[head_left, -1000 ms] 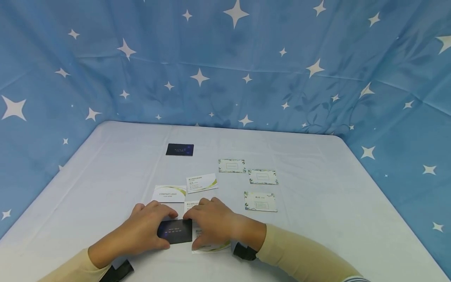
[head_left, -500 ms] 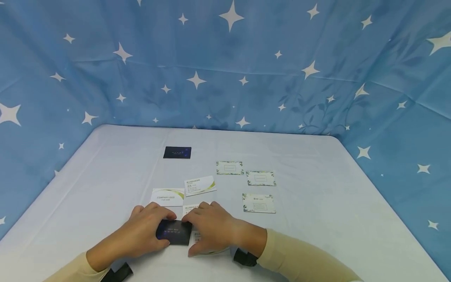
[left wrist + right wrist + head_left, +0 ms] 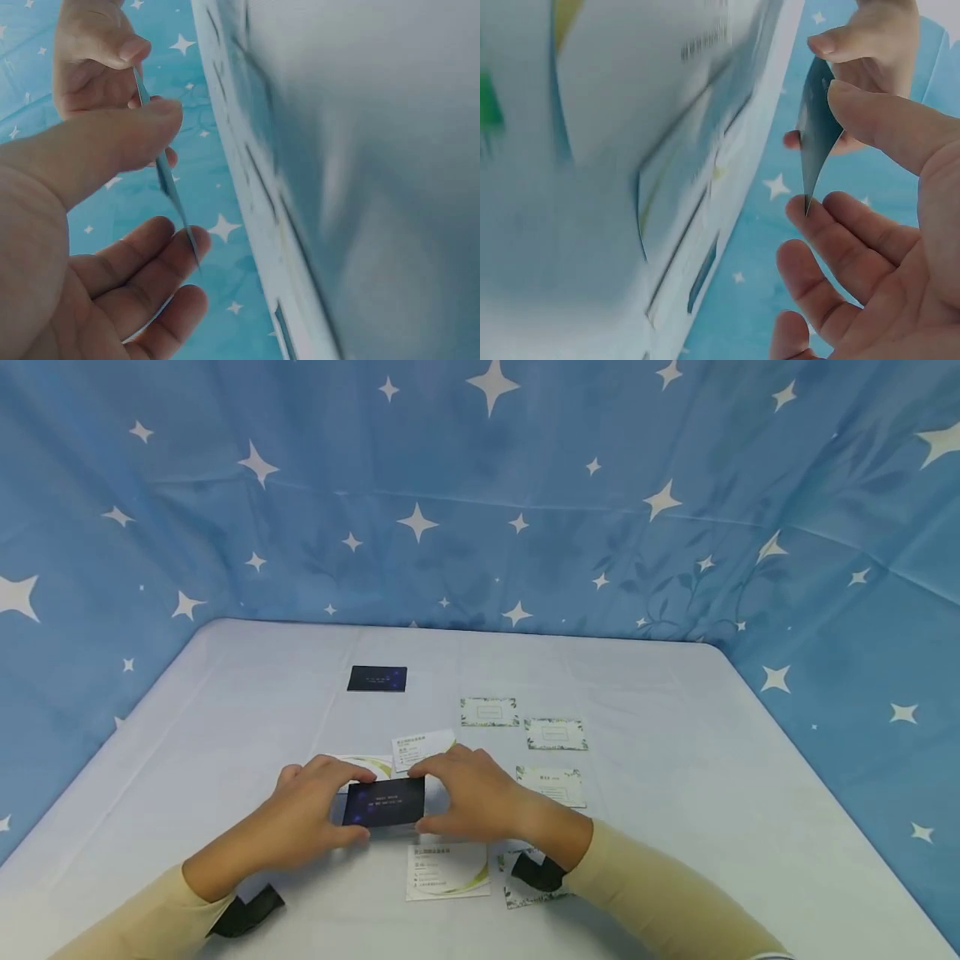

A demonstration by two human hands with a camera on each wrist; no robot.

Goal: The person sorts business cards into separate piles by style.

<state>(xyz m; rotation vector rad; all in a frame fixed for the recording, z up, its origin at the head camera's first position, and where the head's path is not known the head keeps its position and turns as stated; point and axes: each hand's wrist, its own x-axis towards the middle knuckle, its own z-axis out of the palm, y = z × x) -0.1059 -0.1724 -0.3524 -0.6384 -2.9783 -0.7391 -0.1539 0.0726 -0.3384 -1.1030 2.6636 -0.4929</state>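
Observation:
A dark business card (image 3: 385,802) with small light print is held up off the table between both hands. My left hand (image 3: 309,806) pinches its left end between thumb and fingers. At the right end, my right hand (image 3: 480,797) grips it the same way. In the left wrist view the card (image 3: 166,176) shows nearly edge-on, and the right wrist view shows the card (image 3: 819,127) raised above the tabletop. Below the hands lies a white card (image 3: 447,870) with a green curve. Another white card (image 3: 422,748) lies just beyond the fingers, partly covered.
A second dark card (image 3: 377,678) lies at the back of the white table (image 3: 645,718). Leaf-bordered cards (image 3: 489,712) lie to the right, one more (image 3: 525,889) under the right wrist. A blue star-patterned curtain (image 3: 450,485) hangs behind the table.
Both hands have lifted the dark card from the table and moved it forward. The white card with the green curve and a leaf-bordered card near the right wrist are now uncovered.

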